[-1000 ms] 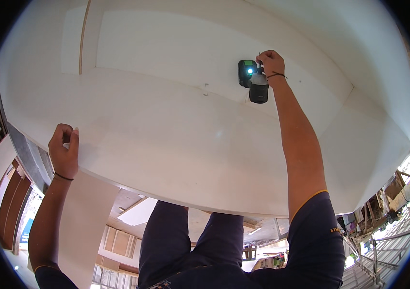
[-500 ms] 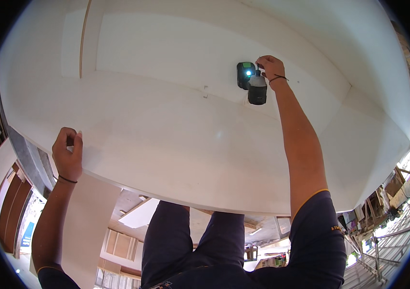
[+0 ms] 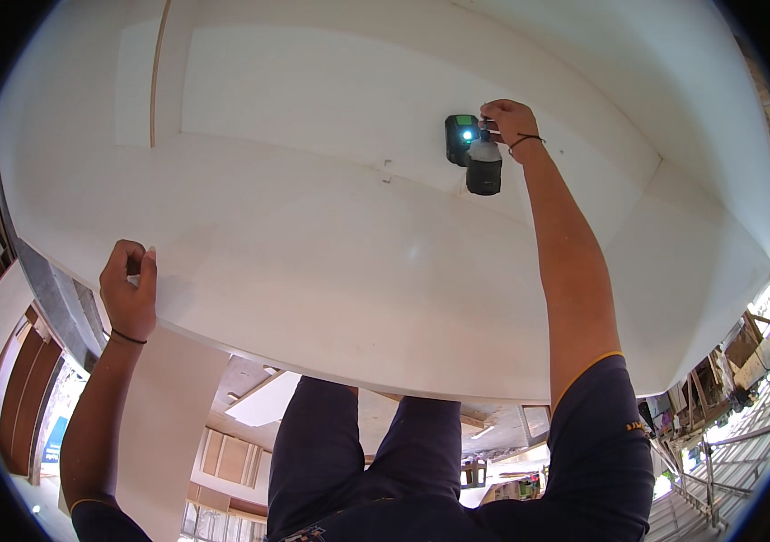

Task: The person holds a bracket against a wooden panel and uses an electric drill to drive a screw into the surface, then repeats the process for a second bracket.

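A black cordless driver [image 3: 483, 174] with a grey nose and a green-marked battery stands on the white panel, its small light glowing. My right hand [image 3: 510, 126] is at its nose end, thumb and fingers pinched around the bit at the tip; the bit itself is mostly hidden by the fingers. My left hand [image 3: 129, 285] is held over the panel's near left edge, fingers curled and thumb against them. Whatever it may hold is too small or hidden to make out.
The white panel [image 3: 313, 280] forms a wide box-like piece with raised far and side walls. Small marks or holes [image 3: 387, 172] show along its middle seam. Wooden boards [image 3: 14, 388] lean at the left. Metal framing and clutter [image 3: 710, 452] stand at the right.
My right hand has shifted very slightly up at the driver's tip. My left hand and the driver stay almost in place.
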A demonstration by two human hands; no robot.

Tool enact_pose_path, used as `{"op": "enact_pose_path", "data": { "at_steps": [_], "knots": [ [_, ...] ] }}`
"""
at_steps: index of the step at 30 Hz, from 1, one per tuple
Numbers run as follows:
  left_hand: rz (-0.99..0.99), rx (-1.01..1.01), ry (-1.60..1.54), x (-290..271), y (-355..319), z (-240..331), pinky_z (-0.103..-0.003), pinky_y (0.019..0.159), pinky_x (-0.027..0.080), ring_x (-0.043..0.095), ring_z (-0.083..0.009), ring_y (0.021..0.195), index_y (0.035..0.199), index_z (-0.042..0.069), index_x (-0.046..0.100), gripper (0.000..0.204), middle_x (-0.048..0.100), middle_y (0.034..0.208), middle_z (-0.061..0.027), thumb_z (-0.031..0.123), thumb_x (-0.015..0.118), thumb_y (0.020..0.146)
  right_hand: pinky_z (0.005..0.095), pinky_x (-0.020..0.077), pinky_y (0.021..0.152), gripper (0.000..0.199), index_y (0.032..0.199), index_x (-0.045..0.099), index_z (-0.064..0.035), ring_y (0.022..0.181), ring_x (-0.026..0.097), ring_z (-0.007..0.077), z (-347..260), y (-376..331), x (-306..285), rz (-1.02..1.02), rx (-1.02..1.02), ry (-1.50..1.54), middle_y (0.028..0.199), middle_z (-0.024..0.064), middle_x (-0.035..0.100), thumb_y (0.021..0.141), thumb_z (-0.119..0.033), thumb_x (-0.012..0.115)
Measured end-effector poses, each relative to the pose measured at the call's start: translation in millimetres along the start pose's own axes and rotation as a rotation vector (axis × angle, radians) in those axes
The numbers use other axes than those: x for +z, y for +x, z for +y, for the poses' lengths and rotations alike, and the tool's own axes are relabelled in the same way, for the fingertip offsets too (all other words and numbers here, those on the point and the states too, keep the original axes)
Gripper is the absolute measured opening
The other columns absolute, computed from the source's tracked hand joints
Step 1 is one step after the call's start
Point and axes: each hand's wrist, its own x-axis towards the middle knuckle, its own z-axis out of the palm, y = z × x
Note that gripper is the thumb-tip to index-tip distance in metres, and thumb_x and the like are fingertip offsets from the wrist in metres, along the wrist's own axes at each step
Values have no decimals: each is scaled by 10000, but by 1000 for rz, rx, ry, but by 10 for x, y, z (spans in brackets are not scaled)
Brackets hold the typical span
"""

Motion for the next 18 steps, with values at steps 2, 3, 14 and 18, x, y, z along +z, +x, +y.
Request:
{"op": "enact_pose_path", "data": {
  "at_steps": [2,3,14,18],
  "knots": [
    [1,-11,13,4,-2,1,-216,596,386,440,-55,625,803,34,462,161,458,690,11,62,578,911,293,499,540,185,886,699,-18,612,607,145,24,19,-2,10,-26,-106,738,50,664,841,-196,668],
    [6,-18,10,14,3,8,-220,602,395,447,-64,621,798,28,467,159,463,682,3,54,583,903,295,503,542,193,892,704,-23,607,607,151,29,43,-10,16,-42,-158,738,51,665,841,-207,670],
    [3,-34,58,84,64,50,-241,614,438,510,-100,606,788,15,509,154,516,649,-30,65,628,873,353,499,838,422,970,711,-31,947,657,281,267,141,-328,171,-274,-556,967,151,704,810,-419,672],
    [-3,-73,151,87,51,54,-274,601,462,578,-141,598,796,51,570,166,588,654,-35,165,681,847,347,498,877,438,1054,681,-12,990,660,275,298,-270,-437,303,-289,-481,1022,172,698,810,-376,690]
  ]
}}
